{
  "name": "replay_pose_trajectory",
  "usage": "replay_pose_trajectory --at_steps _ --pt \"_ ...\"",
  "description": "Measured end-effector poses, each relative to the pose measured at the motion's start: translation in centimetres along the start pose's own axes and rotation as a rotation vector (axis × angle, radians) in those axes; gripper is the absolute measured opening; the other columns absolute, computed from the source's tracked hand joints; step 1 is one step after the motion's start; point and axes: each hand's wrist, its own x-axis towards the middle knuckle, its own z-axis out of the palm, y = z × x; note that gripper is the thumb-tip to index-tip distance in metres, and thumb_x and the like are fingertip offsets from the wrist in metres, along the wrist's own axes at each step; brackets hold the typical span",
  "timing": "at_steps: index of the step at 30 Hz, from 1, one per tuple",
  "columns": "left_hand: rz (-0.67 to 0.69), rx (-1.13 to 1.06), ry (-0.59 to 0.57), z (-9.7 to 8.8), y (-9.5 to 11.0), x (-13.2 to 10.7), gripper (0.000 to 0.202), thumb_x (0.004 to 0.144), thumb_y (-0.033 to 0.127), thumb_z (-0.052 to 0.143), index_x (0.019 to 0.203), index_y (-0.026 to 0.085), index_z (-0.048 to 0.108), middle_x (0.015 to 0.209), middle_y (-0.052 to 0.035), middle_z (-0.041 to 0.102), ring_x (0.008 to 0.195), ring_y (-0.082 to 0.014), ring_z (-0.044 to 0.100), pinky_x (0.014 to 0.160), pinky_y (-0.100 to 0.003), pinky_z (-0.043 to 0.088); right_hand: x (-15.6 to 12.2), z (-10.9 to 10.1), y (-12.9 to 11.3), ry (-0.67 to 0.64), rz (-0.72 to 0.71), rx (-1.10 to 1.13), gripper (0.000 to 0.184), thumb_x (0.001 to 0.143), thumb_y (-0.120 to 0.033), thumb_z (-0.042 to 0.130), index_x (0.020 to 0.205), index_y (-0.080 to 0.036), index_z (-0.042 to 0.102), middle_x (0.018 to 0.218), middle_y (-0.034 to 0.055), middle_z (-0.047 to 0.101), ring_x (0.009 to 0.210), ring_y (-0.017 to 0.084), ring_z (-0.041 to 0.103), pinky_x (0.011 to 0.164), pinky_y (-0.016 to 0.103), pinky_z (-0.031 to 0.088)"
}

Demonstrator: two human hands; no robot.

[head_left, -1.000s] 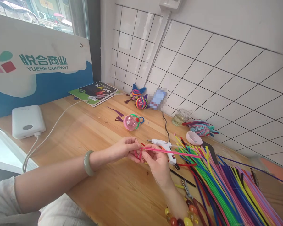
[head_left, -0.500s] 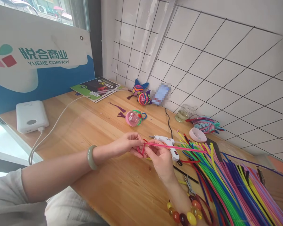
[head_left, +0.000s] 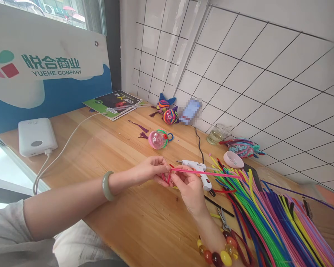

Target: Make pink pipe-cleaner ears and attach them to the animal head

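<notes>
Both hands meet above the wooden table, pinching a pink pipe cleaner (head_left: 208, 172). My left hand (head_left: 155, 170), with a pale green bangle at the wrist, grips its bent, looped end, where a short red piece also shows. Thumb and fingers of my right hand (head_left: 187, 184) close on the same loop, and the long straight end runs off to the right. Just behind the right hand lies a white glue gun (head_left: 195, 167). Farther back sits a clear ball wrapped in pink and green pipe cleaners (head_left: 157, 139), beside a purple tassel (head_left: 143, 136).
A big spread of coloured pipe cleaners (head_left: 269, 218) covers the right side, with scissors (head_left: 224, 218) near my right wrist. Behind stand a glass jar (head_left: 215, 136), a small pink dish (head_left: 233, 159) and finished woven balls (head_left: 170, 115). A white power bank (head_left: 36, 137) with its cable is at left.
Both hands stay almost in place on the loop. The free end of the pink pipe cleaner has shifted very slightly to the left.
</notes>
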Motion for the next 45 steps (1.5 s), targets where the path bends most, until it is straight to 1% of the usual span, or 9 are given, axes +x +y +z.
replay_pose_trajectory --at_steps 8,17,22,26,31,39,45 --pt "-0.008 -0.002 0.017 0.10 0.07 -0.04 0.019 0.076 0.028 0.056 0.073 0.013 0.045 0.069 -0.0082 0.063 0.068 -0.0197 0.064 0.062 -0.032 0.050 0.03 0.08 0.08 -0.008 0.003 0.006 0.016 0.071 -0.025 0.062 0.084 -0.019 0.053 0.070 -0.0004 0.059 0.060 0.013 0.055 0.056 0.026 0.046" --pt "-0.011 -0.012 0.034 0.05 0.20 0.14 0.022 0.075 0.032 0.057 0.074 0.013 0.046 0.070 -0.0090 0.064 0.067 -0.0189 0.064 0.063 -0.031 0.050 0.16 0.15 -0.13 -0.022 -0.020 0.030 0.016 0.072 -0.027 0.060 0.084 -0.019 0.052 0.065 -0.0006 0.057 0.056 0.013 0.053 0.055 0.027 0.046" --pt "-0.013 -0.018 0.031 0.05 0.19 0.19 0.023 0.074 0.033 0.058 0.074 0.013 0.046 0.070 -0.0093 0.064 0.067 -0.0190 0.064 0.062 -0.031 0.050 0.18 0.09 0.12 -0.005 -0.018 0.036 0.019 0.071 -0.028 0.061 0.086 -0.019 0.053 0.065 -0.0009 0.058 0.055 0.013 0.053 0.055 0.026 0.046" --pt "-0.012 -0.020 0.006 0.04 0.14 0.23 0.020 0.076 0.030 0.056 0.075 0.013 0.046 0.070 -0.0101 0.065 0.068 -0.0195 0.064 0.063 -0.031 0.050 0.18 0.05 0.31 -0.001 -0.009 0.049 0.018 0.070 -0.027 0.062 0.085 -0.019 0.054 0.066 -0.0008 0.059 0.056 0.012 0.054 0.054 0.026 0.046" --pt "-0.005 -0.025 0.006 0.08 0.14 0.20 0.020 0.076 0.030 0.055 0.075 0.013 0.045 0.071 -0.0103 0.065 0.068 -0.0194 0.064 0.064 -0.031 0.050 0.07 0.13 0.17 0.005 -0.006 0.059 0.018 0.070 -0.028 0.062 0.084 -0.020 0.054 0.067 -0.0003 0.059 0.056 0.013 0.054 0.054 0.027 0.046" --pt "0.006 -0.041 0.009 0.23 0.30 -0.01 0.023 0.077 0.031 0.056 0.089 0.015 0.044 0.071 -0.0083 0.065 0.068 -0.0189 0.064 0.063 -0.031 0.049 0.12 0.23 -0.01 -0.010 -0.027 0.040 0.016 0.071 -0.029 0.061 0.082 -0.019 0.054 0.063 -0.0014 0.057 0.055 0.012 0.053 0.054 0.026 0.045" --pt "0.007 -0.036 0.005 0.09 0.19 -0.07 0.021 0.079 0.031 0.052 0.088 0.014 0.046 0.072 -0.0090 0.064 0.069 -0.0194 0.064 0.064 -0.032 0.049 0.14 0.21 0.30 -0.019 -0.031 0.047 0.015 0.072 -0.027 0.061 0.084 -0.019 0.054 0.064 -0.0012 0.058 0.055 0.012 0.053 0.055 0.026 0.045"
